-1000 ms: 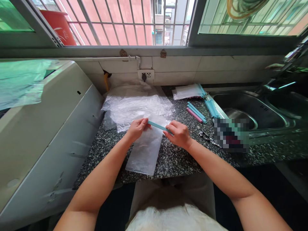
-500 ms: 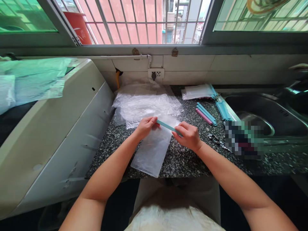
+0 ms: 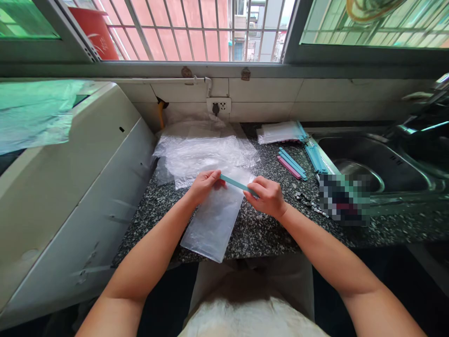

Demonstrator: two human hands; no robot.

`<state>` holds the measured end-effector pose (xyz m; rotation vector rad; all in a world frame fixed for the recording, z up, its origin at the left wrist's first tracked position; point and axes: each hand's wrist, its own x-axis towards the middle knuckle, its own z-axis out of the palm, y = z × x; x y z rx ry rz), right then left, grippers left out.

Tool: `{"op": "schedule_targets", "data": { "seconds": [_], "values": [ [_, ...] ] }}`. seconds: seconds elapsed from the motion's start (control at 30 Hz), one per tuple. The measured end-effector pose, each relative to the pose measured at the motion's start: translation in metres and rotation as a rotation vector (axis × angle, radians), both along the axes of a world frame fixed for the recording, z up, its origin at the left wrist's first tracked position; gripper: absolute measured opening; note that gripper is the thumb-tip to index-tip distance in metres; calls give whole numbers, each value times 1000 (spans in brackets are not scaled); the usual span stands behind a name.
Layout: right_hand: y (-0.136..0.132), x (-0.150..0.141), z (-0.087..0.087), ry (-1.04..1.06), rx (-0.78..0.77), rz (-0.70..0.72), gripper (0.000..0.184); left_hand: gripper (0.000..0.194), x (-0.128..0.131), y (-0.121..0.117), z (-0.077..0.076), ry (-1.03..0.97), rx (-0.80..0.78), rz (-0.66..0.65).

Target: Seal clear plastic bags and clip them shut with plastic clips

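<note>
You stand at the speckled table [image 3: 266, 236] with both forearms reaching in over its near edge. The teal strip [image 3: 234, 182] is in front of you, slanting across the far end of a clear bag [image 3: 211, 227], a hand at each end. Your left hand [image 3: 206, 186] has its fingers pinched together on the strip's left end, thumb on top; your right hand [image 3: 267, 195] has its fingers curled around the right end, no visible gap, fingertips partly hidden. Gripping by the ends probably steadies the strip and leaves its middle bare to view. Whether the bag's edge sits inside the strip or merely under it, I cannot tell. The bag's length runs down towards you, apparently so that its far end lies level with your hands. Beyond, the loose pile of clear bags [image 3: 206, 152] spreads towards the wall, likely within easy reach of your left. To your right, loose teal strips [image 3: 294, 164] lie side by side with a pink strip [image 3: 288, 168], aligned, perhaps for picking up singly. Past them, near the sink [image 3: 354, 145], a flat stack of bags [image 3: 278, 133] has teal strips along its right end, perhaps grouped to stay apart from the loose pile.
</note>
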<state>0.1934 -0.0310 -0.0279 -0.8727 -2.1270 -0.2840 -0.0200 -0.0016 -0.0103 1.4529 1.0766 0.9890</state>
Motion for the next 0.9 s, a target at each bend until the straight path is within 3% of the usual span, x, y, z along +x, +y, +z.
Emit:
{"op": "schedule_targets", "data": {
  "seconds": [0.67,0.9],
  "values": [
    [0,0,3,-28,62,-7,19,52,1,-1,1,-79,-52,-1],
    [1,0,6,40,111,55,13,47,2,2,-6,-103,-81,-1]
  ]
}}
